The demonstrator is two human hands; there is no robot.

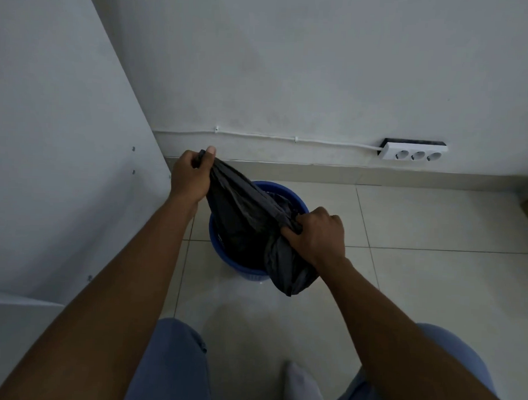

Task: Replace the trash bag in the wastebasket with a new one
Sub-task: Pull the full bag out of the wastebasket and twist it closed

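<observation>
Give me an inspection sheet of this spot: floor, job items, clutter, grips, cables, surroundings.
Surface: pale tiled floor.
Job's things: round blue plastic wastebasket stands on the floor; dark grey plastic trash bag stretched above it, one end hanging outside the rim.
Clutter: nothing seen.
Grips: left hand grips the bag's raised end; right hand clutches it lower, near the rim.
Cables: thin white cable clipped along the white wall to a white three-socket power strip.
Surroundings: white panel at left.

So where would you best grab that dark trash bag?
Probably at its gathered top edge, coming from above at opposite sides. The trash bag is limp film, so only bunched folds give purchase; the left hand and right hand pinch such folds, stretching it over the blue wastebasket.
</observation>
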